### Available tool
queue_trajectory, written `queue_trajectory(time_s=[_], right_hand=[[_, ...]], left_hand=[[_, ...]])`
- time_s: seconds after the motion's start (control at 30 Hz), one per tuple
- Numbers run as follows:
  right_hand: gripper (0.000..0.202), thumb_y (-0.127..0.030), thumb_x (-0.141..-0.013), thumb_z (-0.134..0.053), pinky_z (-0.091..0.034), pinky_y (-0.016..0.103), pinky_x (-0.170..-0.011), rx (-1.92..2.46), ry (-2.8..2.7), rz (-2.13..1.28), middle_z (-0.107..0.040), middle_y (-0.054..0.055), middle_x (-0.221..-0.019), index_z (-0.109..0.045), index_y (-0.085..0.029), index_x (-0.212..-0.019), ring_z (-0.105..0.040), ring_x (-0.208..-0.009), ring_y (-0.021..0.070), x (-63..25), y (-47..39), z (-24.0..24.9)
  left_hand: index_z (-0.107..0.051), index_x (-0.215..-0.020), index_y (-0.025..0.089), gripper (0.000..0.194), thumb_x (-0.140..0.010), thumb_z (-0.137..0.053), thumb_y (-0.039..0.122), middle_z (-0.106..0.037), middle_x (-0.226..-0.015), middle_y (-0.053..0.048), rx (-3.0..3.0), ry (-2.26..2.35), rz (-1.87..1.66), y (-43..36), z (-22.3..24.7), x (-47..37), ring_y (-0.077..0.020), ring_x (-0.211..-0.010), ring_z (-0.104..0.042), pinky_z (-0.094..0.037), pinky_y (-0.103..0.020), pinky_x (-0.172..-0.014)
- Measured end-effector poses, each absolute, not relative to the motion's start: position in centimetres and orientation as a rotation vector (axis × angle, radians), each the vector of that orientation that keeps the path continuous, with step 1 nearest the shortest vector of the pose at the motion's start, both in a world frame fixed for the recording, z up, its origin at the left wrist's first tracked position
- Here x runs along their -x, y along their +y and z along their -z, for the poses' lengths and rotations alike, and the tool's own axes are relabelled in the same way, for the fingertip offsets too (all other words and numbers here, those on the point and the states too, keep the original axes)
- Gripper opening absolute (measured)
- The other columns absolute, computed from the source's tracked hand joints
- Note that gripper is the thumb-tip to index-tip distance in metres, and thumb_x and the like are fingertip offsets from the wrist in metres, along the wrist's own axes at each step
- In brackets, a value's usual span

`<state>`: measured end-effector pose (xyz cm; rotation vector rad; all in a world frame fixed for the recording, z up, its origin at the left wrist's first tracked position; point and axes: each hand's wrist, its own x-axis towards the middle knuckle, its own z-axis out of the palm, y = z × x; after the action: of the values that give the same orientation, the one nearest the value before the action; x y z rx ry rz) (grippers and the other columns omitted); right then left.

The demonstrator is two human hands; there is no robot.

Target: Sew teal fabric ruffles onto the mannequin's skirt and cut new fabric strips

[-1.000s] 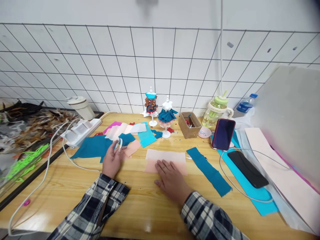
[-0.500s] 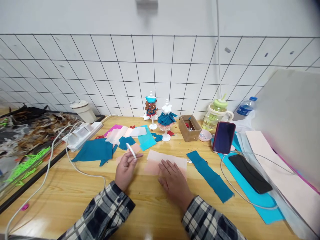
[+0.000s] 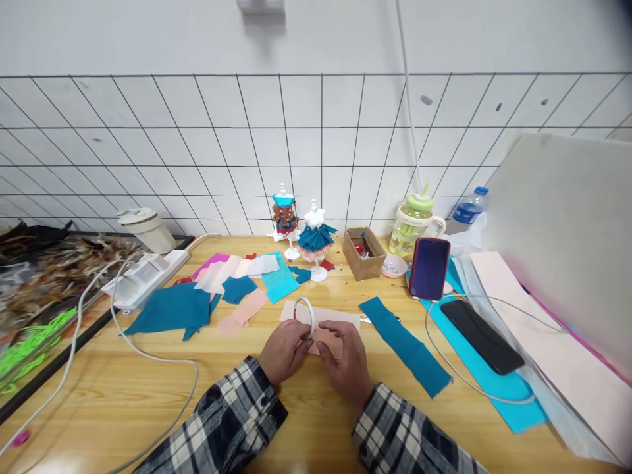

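Note:
My left hand is closed on a narrow roll of white tape, which stands upright like a ring with a bit of red on its inner side. Just right of the roll, my right hand has its fingers bent and apart, thumb toward the left hand. Both hands are over a pale pink paper sheet and a peach paper piece, partly covering them. To the right lies a long teal paper strip, with the silvery end of a tool showing beside it.
Behind are two small dress forms in ruffled skirts, a cardboard box and a small dish. Teal paper scraps and a power strip lie left. A propped phone, a cable and a black phone occupy the right.
My left hand has brought the tape roll rightward over the pink sheet, turning it upright. My right hand has lifted from lying flat, its fingers now bent near the roll. The view has shifted slightly.

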<state>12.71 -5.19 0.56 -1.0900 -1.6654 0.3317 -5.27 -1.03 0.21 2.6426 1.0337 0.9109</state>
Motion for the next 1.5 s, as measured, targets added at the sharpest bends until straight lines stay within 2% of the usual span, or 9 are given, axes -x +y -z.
queue_trajectory(time_s=[0.17,0.3,0.43,0.77,0.93,1.0,1.13,1.27,1.5], right_hand=[[0.021,-0.026,-0.088,-0.056,-0.049,0.041,-0.087,1.072,-1.703,-0.279,-0.067,0.006,-0.105,-0.055,-0.024,-0.109,-0.06,-0.099,0.0209,-13.17,-4.74,-0.94],[0.012,-0.03,-0.088,-0.057,-0.048,0.038,-0.085,1.081,-1.779,-0.265,-0.068,0.004,-0.099,-0.06,-0.024,-0.098,-0.061,-0.094,0.0197,-13.52,-4.71,-1.37],[0.02,-0.035,-0.087,-0.058,-0.049,0.035,-0.079,1.192,-1.758,-0.287,-0.068,0.005,-0.093,-0.06,-0.022,-0.102,-0.062,-0.089,0.02,-13.41,-4.73,-0.98],[0.015,-0.034,-0.087,-0.058,-0.048,0.033,-0.078,1.26,-1.652,-0.502,-0.069,0.004,-0.09,-0.061,-0.022,-0.094,-0.062,-0.086,0.02,-13.12,-4.79,-0.7],[0.014,-0.034,-0.085,-0.059,-0.049,0.034,-0.078,1.224,-1.676,-0.529,-0.069,0.004,-0.092,-0.059,-0.021,-0.079,-0.062,-0.087,0.0196,-13.31,-4.63,-0.73],[0.013,-0.033,-0.084,-0.059,-0.05,0.034,-0.077,1.237,-1.638,-0.501,-0.068,0.006,-0.096,-0.06,-0.021,-0.088,-0.062,-0.086,0.0195,-13.26,-4.64,-0.62],[0.034,-0.032,-0.084,-0.06,-0.051,0.034,-0.077,1.253,-1.601,-0.442,-0.064,0.008,-0.105,-0.053,-0.02,-0.116,-0.061,-0.087,0.0188,-13.08,-4.74,-0.5],[0.02,-0.033,-0.086,-0.056,-0.051,0.034,-0.077,1.236,-1.643,-0.439,-0.063,0.006,-0.095,-0.057,-0.02,-0.102,-0.059,-0.088,0.0194,-12.95,-4.77,-0.46],[0.024,-0.03,-0.086,-0.055,-0.05,0.033,-0.075,1.209,-1.658,-0.448,-0.06,0.006,-0.098,-0.053,-0.019,-0.107,-0.056,-0.087,0.0188,-12.8,-4.83,-0.41]], left_hand=[[-0.05,-0.114,0.016,0.027,-0.089,-0.042,0.019,-0.065,-0.093,-0.011,-2.675,0.913,-0.821,-1.48,-0.43,5.07,-0.0214,-0.086,-0.06,-0.048,-0.037,-0.079],[-0.055,-0.108,0.018,0.022,-0.09,-0.042,0.018,-0.069,-0.093,-0.009,-2.718,0.936,-0.812,-1.51,-0.32,5.08,-0.0203,-0.084,-0.064,-0.05,-0.034,-0.077],[-0.056,-0.106,0.019,0.021,-0.092,-0.041,0.023,-0.07,-0.088,-0.008,-2.791,0.972,-0.738,-1.33,-0.25,5.11,-0.0203,-0.079,-0.066,-0.05,-0.033,-0.072],[-0.056,-0.111,0.019,0.024,-0.093,-0.041,0.026,-0.068,-0.076,-0.005,-2.897,1.002,-0.686,-1.51,-0.48,5.2,-0.0187,-0.07,-0.064,-0.048,-0.03,-0.066],[-0.057,-0.108,0.019,0.023,-0.093,-0.042,0.027,-0.068,-0.076,-0.005,-2.921,1.017,-0.685,-1.48,-0.37,5.19,-0.018,-0.07,-0.064,-0.047,-0.03,-0.066],[-0.058,-0.107,0.019,0.022,-0.093,-0.043,0.028,-0.068,-0.076,-0.005,-2.928,1.036,-0.705,-1.5,-0.37,5.15,-0.0179,-0.069,-0.064,-0.047,-0.03,-0.066],[-0.058,-0.108,0.019,0.023,-0.094,-0.043,0.028,-0.069,-0.076,-0.005,-2.935,1.059,-0.73,-1.62,-0.42,5.12,-0.0181,-0.07,-0.065,-0.047,-0.03,-0.067],[-0.056,-0.11,0.018,0.023,-0.094,-0.043,0.028,-0.069,-0.075,-0.005,-2.946,1.049,-0.717,-1.7,-0.4,5.21,-0.0186,-0.069,-0.064,-0.047,-0.031,-0.067],[-0.053,-0.112,0.018,0.023,-0.094,-0.043,0.028,-0.068,-0.073,-0.004,-2.972,1.026,-0.708,-1.64,-0.38,5.34,-0.018,-0.067,-0.064,-0.046,-0.03,-0.065]])
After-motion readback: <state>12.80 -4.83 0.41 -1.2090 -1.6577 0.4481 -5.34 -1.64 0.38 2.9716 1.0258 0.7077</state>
